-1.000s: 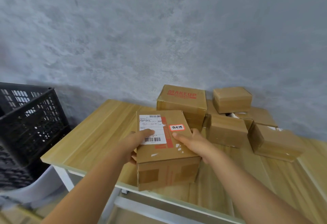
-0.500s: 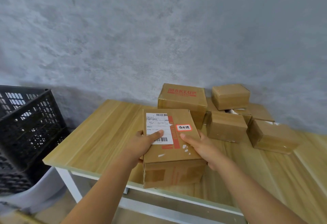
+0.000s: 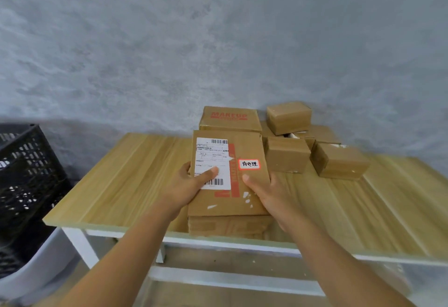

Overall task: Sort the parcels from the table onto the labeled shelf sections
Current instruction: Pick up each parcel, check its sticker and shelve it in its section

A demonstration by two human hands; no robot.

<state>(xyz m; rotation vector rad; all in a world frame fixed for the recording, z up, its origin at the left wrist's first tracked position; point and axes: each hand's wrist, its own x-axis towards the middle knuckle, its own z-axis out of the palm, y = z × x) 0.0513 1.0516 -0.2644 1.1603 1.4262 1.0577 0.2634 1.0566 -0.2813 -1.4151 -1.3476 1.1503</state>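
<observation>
Both hands grip one cardboard parcel [image 3: 244, 185] at centre frame, near the front edge of the wooden table [image 3: 121, 185]. The left hand [image 3: 188, 186] clasps its left side, thumb pressed across the white shipping label [image 3: 212, 161]; the right hand [image 3: 271, 195] clasps the right side, thumb on the top face. Whether the parcel rests on the table or is just clear of it, cannot tell. Risks, as judged: the hold is by side pressure and thumbs only, so the box could slip or tip forward off the near edge if pressure eases; the left thumb covers part of the label, so an address could be misread and the parcel mis-shelved. No shelf is in view. Writing: a small red-bordered sticker [image 3: 249, 164] on the top carries handwritten Chinese characters, apparently 待处理; the shipping label shows two barcodes, fine print too small to read. The box behind [image 3: 230, 117] reads "MAKEUP" in red. Three plain small boxes [image 3: 288, 154] cluster right of centre, unmarked as far as seen. A black crate [image 3: 26, 173] stands at left frame.
</observation>
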